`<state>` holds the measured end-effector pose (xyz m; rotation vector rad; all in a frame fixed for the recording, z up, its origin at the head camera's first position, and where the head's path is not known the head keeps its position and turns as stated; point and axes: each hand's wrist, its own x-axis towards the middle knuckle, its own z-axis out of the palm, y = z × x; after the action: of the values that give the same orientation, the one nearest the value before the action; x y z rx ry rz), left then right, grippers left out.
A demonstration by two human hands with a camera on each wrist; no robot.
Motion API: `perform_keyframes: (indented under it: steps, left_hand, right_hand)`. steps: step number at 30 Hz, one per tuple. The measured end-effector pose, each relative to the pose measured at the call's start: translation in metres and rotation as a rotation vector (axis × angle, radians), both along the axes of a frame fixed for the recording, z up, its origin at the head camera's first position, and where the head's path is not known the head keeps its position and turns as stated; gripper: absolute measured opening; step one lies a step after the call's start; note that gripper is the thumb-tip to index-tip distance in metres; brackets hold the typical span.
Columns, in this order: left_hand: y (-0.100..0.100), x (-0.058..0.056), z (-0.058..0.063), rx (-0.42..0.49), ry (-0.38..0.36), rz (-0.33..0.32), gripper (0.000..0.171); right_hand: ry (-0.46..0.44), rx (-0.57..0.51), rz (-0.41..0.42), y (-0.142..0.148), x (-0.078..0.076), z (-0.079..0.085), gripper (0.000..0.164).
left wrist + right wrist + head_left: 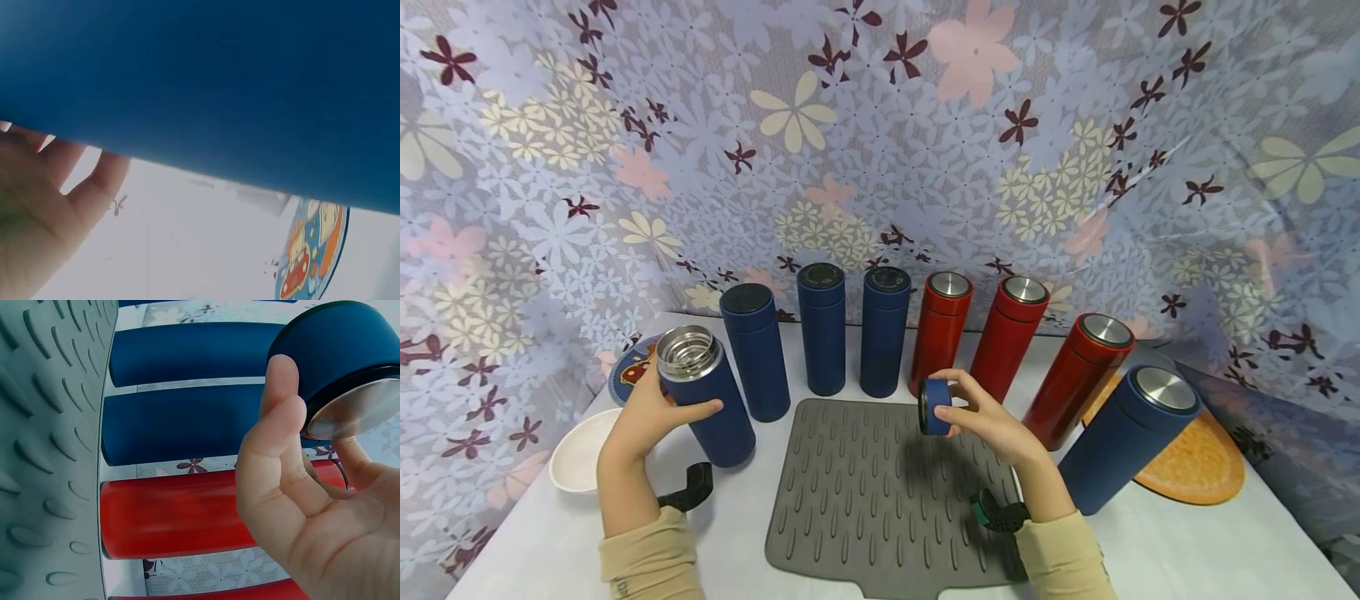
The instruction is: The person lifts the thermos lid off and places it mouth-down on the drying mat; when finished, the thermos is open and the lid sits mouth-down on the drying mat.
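On the left of the head view stands a blue thermos bottle (711,408) without its lid, its silver threaded mouth bare. My left hand (651,412) grips it around the upper body, thumb across the front. In the left wrist view the bottle's blue side (206,81) fills the upper part, and the fingers (103,181) go behind it. Over the grey mat, my right hand (988,417) pinches a blue bottle lid (936,407) between thumb and fingers, tipped on its side. The right wrist view shows the lid's metal face (356,412).
A grey ridged mat (857,483) lies in the middle. Behind it stand several blue bottles (823,333) and red bottles (942,329). Another blue bottle (1123,442) stands at right before an orange round board (1195,458). A white bowl (576,458) and a cartoon plate (625,375) are at left.
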<state>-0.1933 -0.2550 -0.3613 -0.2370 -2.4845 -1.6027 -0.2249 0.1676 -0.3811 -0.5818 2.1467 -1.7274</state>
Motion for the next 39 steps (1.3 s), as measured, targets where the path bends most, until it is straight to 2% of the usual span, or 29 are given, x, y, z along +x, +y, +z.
perform_keyframes:
  steps: [5,12,23,34,39]
  left_hand:
    - [-0.006,0.001,-0.004,-0.041,0.019,-0.039,0.095]
    - [-0.008,0.000,-0.005,-0.060,-0.028,-0.097,0.098]
    - [-0.003,-0.005,-0.004,-0.072,-0.033,-0.123,0.096]
    - [-0.004,-0.003,-0.005,-0.064,-0.070,-0.127,0.100]
    - [-0.005,-0.001,-0.005,-0.067,-0.082,-0.122,0.102]
  right_hand:
    - [-0.002,0.007,-0.006,0.001,-0.001,-0.001,0.052]
    - [-0.008,-0.001,-0.006,0.001,-0.001,-0.003,0.049]
    - [0.007,-0.006,0.004,0.001,-0.001,-0.003,0.049]
    - [-0.011,0.067,-0.023,-0.012,-0.002,0.000,0.056]
    - [0.047,0.083,-0.013,-0.028,-0.006,0.000,0.056]
